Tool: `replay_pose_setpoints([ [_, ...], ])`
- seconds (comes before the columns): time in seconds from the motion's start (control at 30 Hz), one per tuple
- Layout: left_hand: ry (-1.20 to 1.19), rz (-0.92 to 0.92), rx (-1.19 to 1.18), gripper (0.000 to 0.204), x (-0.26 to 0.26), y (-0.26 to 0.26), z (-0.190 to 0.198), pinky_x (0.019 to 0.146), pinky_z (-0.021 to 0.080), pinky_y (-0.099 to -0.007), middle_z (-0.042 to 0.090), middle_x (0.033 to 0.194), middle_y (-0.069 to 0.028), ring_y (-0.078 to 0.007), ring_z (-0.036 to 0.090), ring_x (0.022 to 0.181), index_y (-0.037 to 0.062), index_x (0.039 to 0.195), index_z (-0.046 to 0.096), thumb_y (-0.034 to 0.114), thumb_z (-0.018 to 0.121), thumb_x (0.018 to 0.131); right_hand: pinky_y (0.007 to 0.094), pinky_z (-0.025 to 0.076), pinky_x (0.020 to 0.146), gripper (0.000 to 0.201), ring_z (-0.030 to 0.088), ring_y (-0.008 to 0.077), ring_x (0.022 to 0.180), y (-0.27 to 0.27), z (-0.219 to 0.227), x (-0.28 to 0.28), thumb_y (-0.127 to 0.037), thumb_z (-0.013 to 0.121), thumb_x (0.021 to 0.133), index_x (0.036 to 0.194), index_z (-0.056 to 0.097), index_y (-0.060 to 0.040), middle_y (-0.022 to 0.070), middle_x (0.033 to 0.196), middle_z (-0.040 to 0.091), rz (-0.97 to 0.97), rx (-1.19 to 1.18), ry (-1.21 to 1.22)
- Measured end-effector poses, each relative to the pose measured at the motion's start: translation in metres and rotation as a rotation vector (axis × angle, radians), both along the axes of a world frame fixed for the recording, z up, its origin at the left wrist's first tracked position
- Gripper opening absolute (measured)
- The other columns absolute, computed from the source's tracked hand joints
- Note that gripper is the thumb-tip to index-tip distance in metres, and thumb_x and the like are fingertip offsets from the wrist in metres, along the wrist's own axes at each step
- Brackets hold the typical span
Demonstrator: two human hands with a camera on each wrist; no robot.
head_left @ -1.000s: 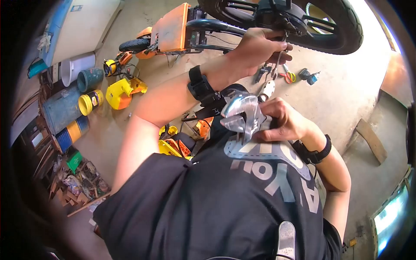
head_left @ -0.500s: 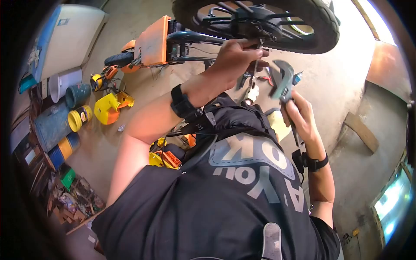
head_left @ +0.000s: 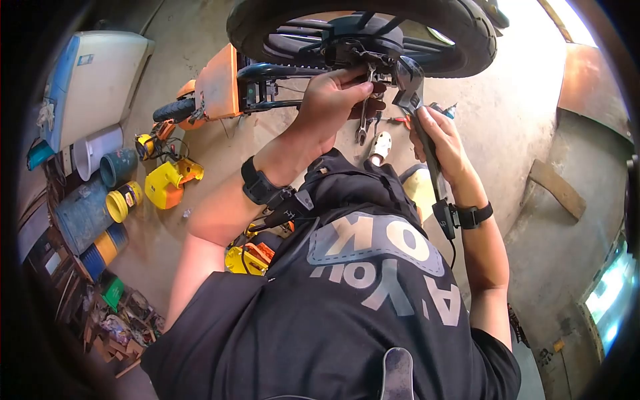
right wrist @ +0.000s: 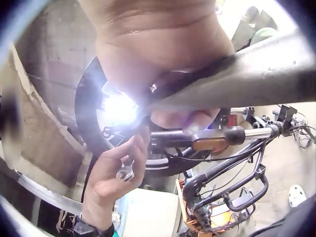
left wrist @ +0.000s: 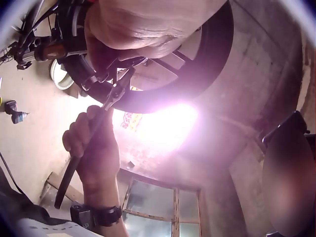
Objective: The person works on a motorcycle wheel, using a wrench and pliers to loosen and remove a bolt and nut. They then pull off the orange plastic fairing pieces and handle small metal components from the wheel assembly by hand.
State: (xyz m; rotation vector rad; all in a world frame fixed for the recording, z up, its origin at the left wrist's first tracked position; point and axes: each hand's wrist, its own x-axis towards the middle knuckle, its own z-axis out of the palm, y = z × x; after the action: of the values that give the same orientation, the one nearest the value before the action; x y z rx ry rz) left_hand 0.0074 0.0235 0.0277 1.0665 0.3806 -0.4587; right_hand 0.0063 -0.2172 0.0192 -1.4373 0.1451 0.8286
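Observation:
A black spoked wheel with a dark hub is at the top of the head view. Just below the hub, my left hand holds a slim open-end wrench, whose forked end hangs down beneath the fingers. Its upper end is hidden by hand and hub. My right hand grips the handle of a large adjustable wrench, its head raised close beside the hub. In the right wrist view the thick handle crosses the palm, and the open-end wrench's fork shows against the left hand.
An orange-panelled bike frame extends left of the wheel. Yellow covers, buckets and a blue barrel stand on the left side. A cordless drill lies on the floor. A wooden board lies at right.
The right hand has turned the adjustable wrench upright and raised it from chest level to beside the hub. The left hand stays under the hub with the open-end wrench. The head view has shifted.

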Motion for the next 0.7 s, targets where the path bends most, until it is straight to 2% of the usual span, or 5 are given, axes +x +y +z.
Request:
replay_pose_setpoints([
  [0.23,0.024,-0.004,-0.025,0.029,0.002,0.001,-0.001,0.085,0.057,-0.0313,0.072,0.11,-0.0078,-0.0166,0.071,0.093,0.0024,0.125,0.065,0.01,0.062,0.097,0.0233,0.039,0.048,0.036,0.046,0.0089,0.05,0.002,-0.003,-0.002,-0.038,0.047,0.108,0.098,0.056,-0.0051,0.0011,0.066,0.053,-0.028,0.197,0.172],
  [0.47,0.005,-0.017,-0.015,0.029,0.002,0.001,0.001,0.084,0.058,-0.0314,0.073,0.11,-0.0078,-0.0174,0.071,0.094,0.0026,0.124,0.065,0.011,0.063,0.097,0.0267,0.045,0.054,0.034,0.052,0.0132,0.056,0.006,-0.014,0.002,-0.035,0.044,0.109,0.107,0.054,-0.0028,0.0054,0.071,0.058,0.0,0.183,0.096],
  [0.53,0.008,-0.013,-0.006,0.029,0.003,0.001,0.003,0.084,0.058,-0.0314,0.073,0.11,-0.0079,-0.0177,0.071,0.095,0.0026,0.124,0.065,0.011,0.063,0.097,0.0277,0.046,0.056,0.038,0.055,0.0152,0.059,0.013,-0.011,0.003,-0.038,0.042,0.109,0.111,0.054,-0.0015,0.0087,0.076,0.061,-0.101,0.214,0.126],
  [0.57,0.011,-0.019,-0.008,0.029,0.004,0.002,0.003,0.084,0.058,-0.0314,0.073,0.11,-0.0081,-0.018,0.072,0.095,0.0024,0.124,0.065,0.011,0.063,0.097,0.0283,0.049,0.057,0.044,0.061,0.0155,0.065,0.007,-0.01,0.007,-0.042,0.044,0.107,0.112,0.055,0.0002,0.0085,0.081,0.065,-0.023,0.237,0.14],
  [0.7,0.011,-0.03,0.001,0.029,0.002,0.002,0.002,0.085,0.057,-0.0314,0.072,0.112,-0.0094,-0.0185,0.072,0.096,0.0024,0.125,0.064,0.013,0.063,0.098,0.0249,0.045,0.054,0.048,0.057,0.0121,0.062,-0.003,-0.025,0.018,-0.047,0.045,0.106,0.106,0.058,-0.0008,0.0059,0.078,0.062,0.099,0.255,0.088],
])
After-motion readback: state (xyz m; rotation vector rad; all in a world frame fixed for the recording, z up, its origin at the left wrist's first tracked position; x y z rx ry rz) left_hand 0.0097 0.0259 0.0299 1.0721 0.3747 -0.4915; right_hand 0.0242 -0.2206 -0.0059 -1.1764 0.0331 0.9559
